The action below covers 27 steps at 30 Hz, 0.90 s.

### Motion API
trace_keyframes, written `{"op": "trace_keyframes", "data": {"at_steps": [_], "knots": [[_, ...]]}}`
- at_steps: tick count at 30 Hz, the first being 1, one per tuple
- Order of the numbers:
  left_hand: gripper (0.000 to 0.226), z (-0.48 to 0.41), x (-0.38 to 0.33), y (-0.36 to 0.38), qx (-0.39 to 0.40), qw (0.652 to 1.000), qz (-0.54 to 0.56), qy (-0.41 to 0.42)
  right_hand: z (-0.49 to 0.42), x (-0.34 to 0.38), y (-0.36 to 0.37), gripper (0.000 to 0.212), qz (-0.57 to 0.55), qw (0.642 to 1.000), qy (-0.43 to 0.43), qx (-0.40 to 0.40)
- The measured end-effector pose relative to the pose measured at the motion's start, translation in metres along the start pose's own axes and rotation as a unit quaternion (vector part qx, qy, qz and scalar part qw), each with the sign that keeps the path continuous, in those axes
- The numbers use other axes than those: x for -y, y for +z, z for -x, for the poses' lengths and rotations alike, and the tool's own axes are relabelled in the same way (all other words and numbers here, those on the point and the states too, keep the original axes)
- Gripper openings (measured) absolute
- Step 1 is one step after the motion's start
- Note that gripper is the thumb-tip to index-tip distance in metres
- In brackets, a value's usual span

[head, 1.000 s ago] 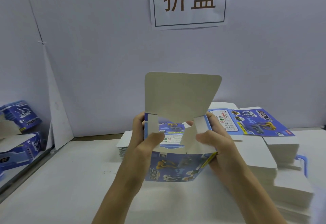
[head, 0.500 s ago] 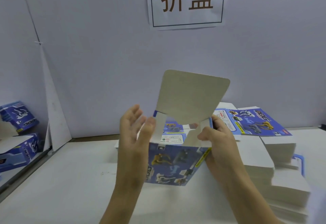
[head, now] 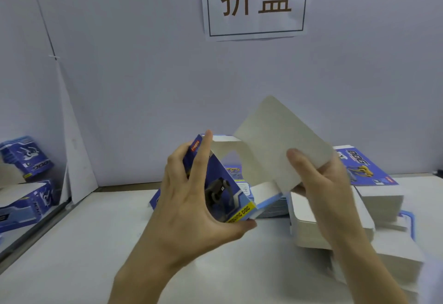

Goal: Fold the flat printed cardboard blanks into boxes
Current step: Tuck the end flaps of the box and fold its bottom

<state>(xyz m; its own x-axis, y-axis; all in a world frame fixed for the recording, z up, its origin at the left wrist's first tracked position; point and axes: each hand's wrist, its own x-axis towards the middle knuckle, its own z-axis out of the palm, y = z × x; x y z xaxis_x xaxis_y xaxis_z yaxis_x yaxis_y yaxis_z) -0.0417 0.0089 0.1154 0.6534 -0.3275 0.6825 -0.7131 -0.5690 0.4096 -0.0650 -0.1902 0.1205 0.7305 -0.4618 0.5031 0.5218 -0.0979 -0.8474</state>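
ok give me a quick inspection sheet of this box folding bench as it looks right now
surface: white table, bare in the near left part.
job's things: one half-folded box held tilted above the table, its big grey flap standing open; stack of flat blanks at right, top one printed side up; more white blanks in front of it.
clutter: folded blue boxes piled at far left.
grippers: left hand grips the box body, thumb under its lower corner; right hand pinches the flap, fingers behind it.
cables: nothing seen.
surroundings: pale wall with a paper sign; a blue-rimmed tray partly hidden under the blanks.
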Motion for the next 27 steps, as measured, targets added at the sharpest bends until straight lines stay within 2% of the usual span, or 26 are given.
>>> {"op": "trace_keyframes", "data": {"at_steps": [3, 10, 13, 15, 17, 19, 20, 22, 23, 24, 26, 27], "knots": [[0.119, 0.002, 0.002, -0.006, 0.005, 1.000, -0.009, 0.010, 0.000, 0.005, -0.012, 0.040, 0.095, 0.987, -0.127, -0.003], [0.114, 0.001, -0.002, -0.007, 0.009, 0.998, -0.044, 0.038, -0.004, -0.005, -0.020, 0.041, 0.147, 0.965, -0.219, 0.014], [0.114, 0.003, -0.004, -0.004, 0.009, 0.997, -0.055, 0.047, -0.003, -0.007, -0.020, 0.042, 0.243, 0.913, -0.327, -0.009], [0.115, 0.004, -0.005, -0.001, 0.011, 0.996, -0.069, 0.050, -0.002, -0.006, -0.017, 0.038, 0.267, 0.897, -0.351, -0.009], [0.114, 0.003, -0.005, 0.001, 0.015, 0.996, -0.080, 0.044, -0.002, -0.005, -0.016, 0.031, 0.220, 0.921, -0.320, 0.038], [0.113, 0.002, -0.005, 0.001, 0.010, 0.997, -0.070, 0.037, 0.001, 0.000, -0.014, 0.029, 0.089, 0.968, -0.211, 0.105], [0.112, 0.002, -0.005, 0.000, 0.002, 0.998, -0.059, 0.033, 0.002, 0.002, -0.013, 0.040, 0.005, 0.981, -0.143, 0.128], [0.111, 0.001, -0.007, -0.003, -0.022, 0.999, -0.035, 0.032, 0.001, 0.001, -0.012, 0.062, -0.108, 0.984, -0.025, 0.137], [0.110, 0.000, -0.008, -0.004, -0.034, 0.998, -0.028, 0.039, 0.001, -0.001, -0.012, 0.060, -0.125, 0.982, 0.016, 0.142], [0.110, 0.000, -0.009, -0.005, -0.043, 0.998, -0.025, 0.049, 0.003, -0.002, -0.011, 0.049, -0.122, 0.978, 0.042, 0.163], [0.109, 0.000, -0.012, -0.006, -0.048, 0.996, -0.032, 0.066, 0.007, -0.006, -0.005, 0.026, -0.056, 0.975, 0.072, 0.205], [0.109, 0.000, -0.012, -0.005, -0.045, 0.995, -0.043, 0.071, 0.009, -0.006, -0.003, 0.025, -0.027, 0.973, 0.079, 0.214]]}}
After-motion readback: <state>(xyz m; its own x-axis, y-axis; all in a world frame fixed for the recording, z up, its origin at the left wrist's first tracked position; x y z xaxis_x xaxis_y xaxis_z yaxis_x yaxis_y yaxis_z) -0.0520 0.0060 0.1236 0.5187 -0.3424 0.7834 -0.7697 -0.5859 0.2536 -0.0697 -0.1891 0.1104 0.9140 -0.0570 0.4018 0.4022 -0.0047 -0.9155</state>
